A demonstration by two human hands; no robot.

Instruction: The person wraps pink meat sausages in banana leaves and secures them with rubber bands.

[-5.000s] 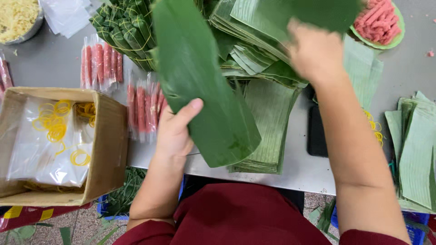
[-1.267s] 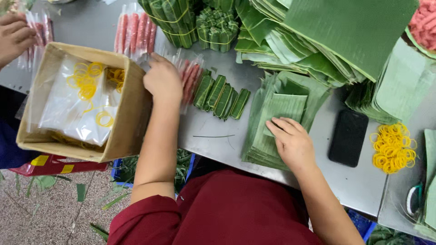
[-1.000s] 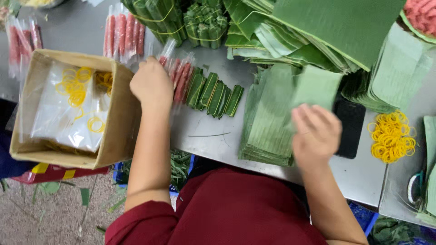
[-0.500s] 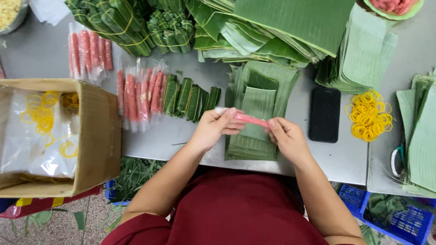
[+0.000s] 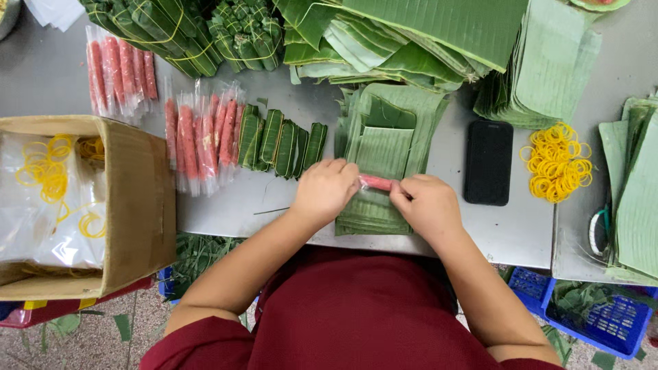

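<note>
The likeliest slip is the pink plastic-wrapped sausage stick rolling or skewing off line on the stack of cut banana-leaf sheets beneath it, since it is pinched only at its two ends and the top sheets lie loose (their near edges fan out unevenly). The left hand has its fingers closed on the stick's left end and the right hand grips the right end, so just the short middle shows between them, lying crosswise over the near half of the stack.
</note>
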